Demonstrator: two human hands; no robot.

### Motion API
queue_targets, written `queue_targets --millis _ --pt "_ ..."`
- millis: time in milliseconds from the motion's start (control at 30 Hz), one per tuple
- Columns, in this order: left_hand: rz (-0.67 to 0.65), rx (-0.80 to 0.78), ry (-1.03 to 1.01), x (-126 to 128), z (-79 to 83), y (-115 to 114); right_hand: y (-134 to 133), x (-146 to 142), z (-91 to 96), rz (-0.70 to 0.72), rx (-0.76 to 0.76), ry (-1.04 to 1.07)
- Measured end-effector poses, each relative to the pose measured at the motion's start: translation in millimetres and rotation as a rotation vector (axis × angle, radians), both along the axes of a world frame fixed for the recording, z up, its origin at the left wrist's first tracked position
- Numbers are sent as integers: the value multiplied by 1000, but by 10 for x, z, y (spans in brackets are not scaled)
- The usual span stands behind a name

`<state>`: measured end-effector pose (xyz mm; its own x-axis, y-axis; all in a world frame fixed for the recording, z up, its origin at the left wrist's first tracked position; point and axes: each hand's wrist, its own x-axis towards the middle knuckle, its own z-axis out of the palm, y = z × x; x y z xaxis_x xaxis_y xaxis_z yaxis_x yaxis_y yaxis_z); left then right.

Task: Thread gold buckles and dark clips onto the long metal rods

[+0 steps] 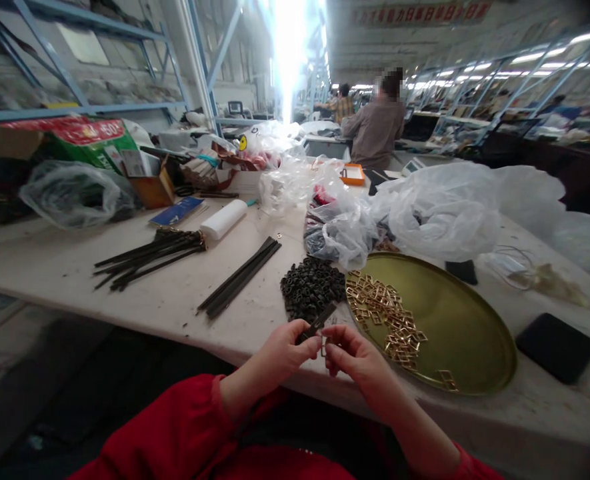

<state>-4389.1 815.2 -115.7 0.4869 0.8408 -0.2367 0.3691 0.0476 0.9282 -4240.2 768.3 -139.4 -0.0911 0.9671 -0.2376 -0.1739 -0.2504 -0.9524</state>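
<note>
My left hand point(295, 347) is closed on a dark strap point(319, 321), whose free end points up and to the right. Close beside it, my right hand point(347, 353) pinches a small gold buckle point(323, 345) against the strap's near part; whether the strap passes through it I cannot tell. Just beyond my hands lies a heap of small black loops point(312, 287). Gold rectangular buckles point(385, 310) are spread over the left side of a round gold tray point(465, 313), to the right of the heap.
Several dark straps point(239, 277) lie flat on the left, near a bundle of straps point(149, 257) with metal ends. A white roll point(223, 219) sits behind. Clear plastic bags point(435, 207) crowd the back. A black flat object point(557, 347) lies right. A person point(377, 130) is farther off.
</note>
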Motion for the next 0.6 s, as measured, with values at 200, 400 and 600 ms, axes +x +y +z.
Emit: queue_targets --millis 200,400,600 --pt "6 -23 44 -80 -57 -42 -38 -32 -87 4 -53 84" --pt "-16 -14 117 -68 -97 -31 -47 -40 -103 -14 -58 67" --pt "-19 -4 37 -103 -143 -32 -25 -72 -171 -104 161 -180"
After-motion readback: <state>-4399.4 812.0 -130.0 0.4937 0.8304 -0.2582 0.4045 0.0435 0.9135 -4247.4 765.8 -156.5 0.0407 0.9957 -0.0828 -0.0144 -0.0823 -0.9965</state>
